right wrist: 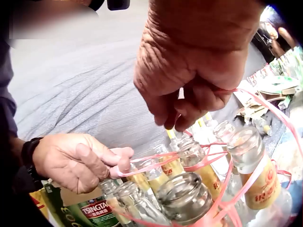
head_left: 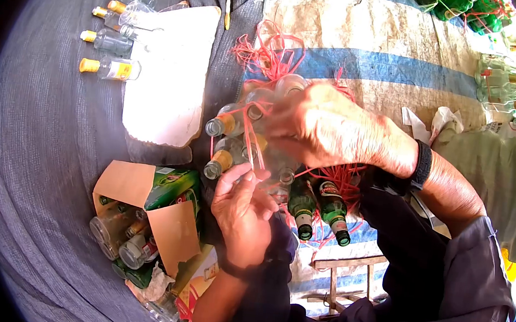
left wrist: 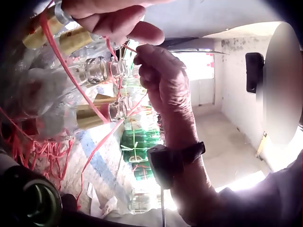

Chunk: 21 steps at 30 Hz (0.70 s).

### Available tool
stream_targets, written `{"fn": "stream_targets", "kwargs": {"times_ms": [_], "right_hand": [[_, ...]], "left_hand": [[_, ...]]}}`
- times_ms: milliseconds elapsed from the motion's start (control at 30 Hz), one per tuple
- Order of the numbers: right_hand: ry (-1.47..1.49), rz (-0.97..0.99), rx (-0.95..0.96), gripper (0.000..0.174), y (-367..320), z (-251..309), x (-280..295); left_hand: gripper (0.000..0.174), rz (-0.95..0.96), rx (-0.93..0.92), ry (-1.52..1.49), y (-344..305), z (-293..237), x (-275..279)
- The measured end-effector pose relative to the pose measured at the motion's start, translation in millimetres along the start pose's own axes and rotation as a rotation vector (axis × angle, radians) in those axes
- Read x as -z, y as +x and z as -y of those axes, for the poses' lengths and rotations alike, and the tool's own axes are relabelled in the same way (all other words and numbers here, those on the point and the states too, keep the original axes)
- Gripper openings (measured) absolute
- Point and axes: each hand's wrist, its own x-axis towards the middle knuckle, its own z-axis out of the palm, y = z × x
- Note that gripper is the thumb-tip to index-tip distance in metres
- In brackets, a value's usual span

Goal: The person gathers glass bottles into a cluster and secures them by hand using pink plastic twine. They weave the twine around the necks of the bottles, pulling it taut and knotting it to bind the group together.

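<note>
A cluster of clear glass bottles with gold labels stands bunched together, wrapped with pink plastic string. At the near side of the cluster, my left hand pinches a loop of the string between thumb and finger. Above the bottles, my right hand has its fingers curled round another length, which trails from it in the right wrist view. The bottle necks point up between the hands; the right fingertips are blurred in the head view.
Two green bottles lie beside loose pink string. At left are several clear bottles, a white board and an open carton of bottles. Tied green bottles and a filled sack are at right, with a small wooden frame nearby.
</note>
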Motion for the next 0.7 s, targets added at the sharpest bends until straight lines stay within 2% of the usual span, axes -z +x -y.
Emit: {"fn": "stream_targets", "kwargs": {"times_ms": [133, 233, 367, 433, 467, 533, 567, 600, 700], "right_hand": [[-0.067, 0.182, -0.005, 0.012, -8, 14, -15], [-0.193, 0.141, 0.081, 0.014, -12, 12, -33], [-0.146, 0.132, 0.082, 0.014, -12, 20, -31], [0.036, 0.004, -0.010, 0.012, -11, 24, -33], [0.036, 0.005, -0.004, 0.012, -11, 27, -30], [0.103, 0.001, -0.180, 0.009, -13, 33, -18], [0.168, 0.024, -0.174, 0.029, -15, 31, -14], [0.165, 0.023, -0.169, 0.029, -17, 29, -13], [0.373, -0.064, -0.331, 0.019, -23, 28, -15]], "left_hand": [[0.017, -0.051, 0.002, 0.017, -1, 0, 4], [0.015, -0.064, -0.004, 0.014, 2, 0, 8], [0.014, -0.057, 0.027, 0.028, 8, -2, 9], [0.013, -0.067, 0.068, 0.026, 12, -1, 9], [0.013, -0.069, 0.063, 0.023, 12, -3, 8], [0.013, -0.041, 0.082, 0.049, 12, -6, 6], [0.013, -0.040, 0.076, 0.046, 13, -9, 3], [0.014, -0.064, 0.091, 0.049, 13, -12, -1], [0.015, -0.083, 0.082, 0.013, 16, -9, -1]]}}
